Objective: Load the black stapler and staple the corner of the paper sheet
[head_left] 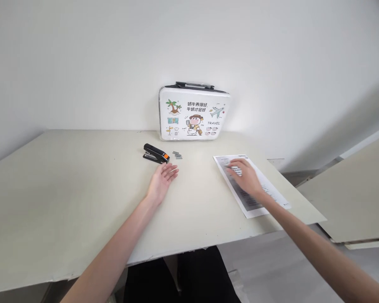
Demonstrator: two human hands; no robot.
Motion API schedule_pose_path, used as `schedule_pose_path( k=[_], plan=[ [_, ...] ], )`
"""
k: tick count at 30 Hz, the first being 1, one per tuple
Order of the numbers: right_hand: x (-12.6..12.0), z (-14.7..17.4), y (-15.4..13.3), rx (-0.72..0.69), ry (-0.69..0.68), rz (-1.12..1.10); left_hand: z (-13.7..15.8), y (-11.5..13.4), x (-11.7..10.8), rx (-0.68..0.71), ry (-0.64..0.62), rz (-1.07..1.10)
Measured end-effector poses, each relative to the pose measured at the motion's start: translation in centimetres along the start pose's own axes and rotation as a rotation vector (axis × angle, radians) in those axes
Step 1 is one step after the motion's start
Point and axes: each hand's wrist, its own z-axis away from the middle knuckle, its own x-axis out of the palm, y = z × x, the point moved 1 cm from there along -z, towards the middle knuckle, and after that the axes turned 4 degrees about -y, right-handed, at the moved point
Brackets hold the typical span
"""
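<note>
My left hand rests palm up on the table with its fingers loosely apart and nothing in it. Just beyond its fingertips lies a black stapler with an orange patch at its front end. Several short strips of staples lie to the right of the stapler. My right hand is over the upper part of some printed paper, its fingers bent and slightly blurred. Whether those fingers touch the sheet or pinch anything cannot be made out.
A white case with cartoon prints and a black handle stands upright against the wall. The pale table ends in a worn front edge close to my legs. Beyond its right side stands a light-coloured panel.
</note>
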Motion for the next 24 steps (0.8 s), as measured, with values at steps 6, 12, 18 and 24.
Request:
schedule_pose_path(
  k=[6, 12, 18, 24],
  plan=[
    [-5.7, 2.0, 12.1, 0.436, 0.075, 0.212, -0.1, -0.1, 0.2, 0.027, -0.008, -0.083],
    [-6.7, 2.5, 15.3, 0.551, 0.077, 0.251, 0.2, -0.2, 0.5, 0.081, -0.092, -0.203],
    [-6.5, 3.0, 12.7, 0.530, 0.113, 0.214, 0.0, -0.3, 0.4, 0.107, -0.132, -0.258],
    [-4.4, 5.9, 1.7, 0.117, -0.114, 0.002, 0.2, -0.5, 0.5, 0.138, -0.183, -0.326]
  ],
)
